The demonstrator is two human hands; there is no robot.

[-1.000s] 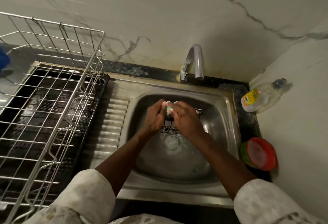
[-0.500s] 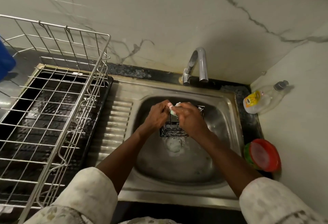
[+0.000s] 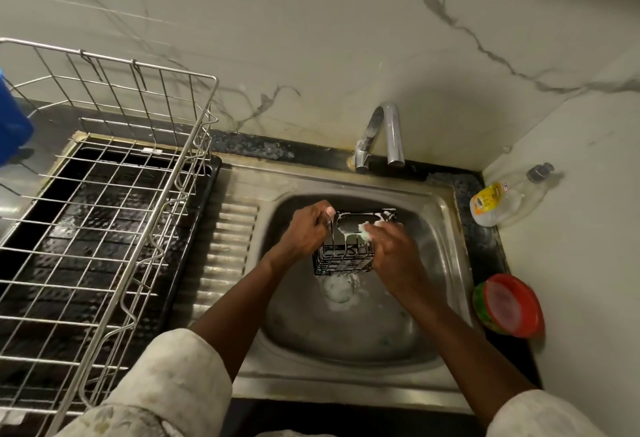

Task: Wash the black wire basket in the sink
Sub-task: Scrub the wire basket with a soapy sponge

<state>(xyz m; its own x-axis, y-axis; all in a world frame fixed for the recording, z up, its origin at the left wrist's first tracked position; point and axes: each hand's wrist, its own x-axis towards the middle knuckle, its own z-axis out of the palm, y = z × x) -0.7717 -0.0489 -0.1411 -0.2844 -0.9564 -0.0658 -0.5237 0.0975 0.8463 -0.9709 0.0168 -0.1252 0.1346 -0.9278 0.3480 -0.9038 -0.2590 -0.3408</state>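
Now left hand [image 3: 304, 232] round basket [image 3: 343, 260]; right hand [image 3: 395, 253], sponge [image 3: 364, 232]

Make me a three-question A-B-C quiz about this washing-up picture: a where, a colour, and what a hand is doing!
1. Where is the clear plastic bottle with the yellow label? A in the sink; B on the black counter, right corner; C in the rack.
2. The soapy sponge's colour? A pale green; B purple; C black.
3. The left hand is: A turning the tap; B idle; C gripping the black wire basket.
B, beside the walls; A, green shows under the right hand; C, fingers curl round its rim.
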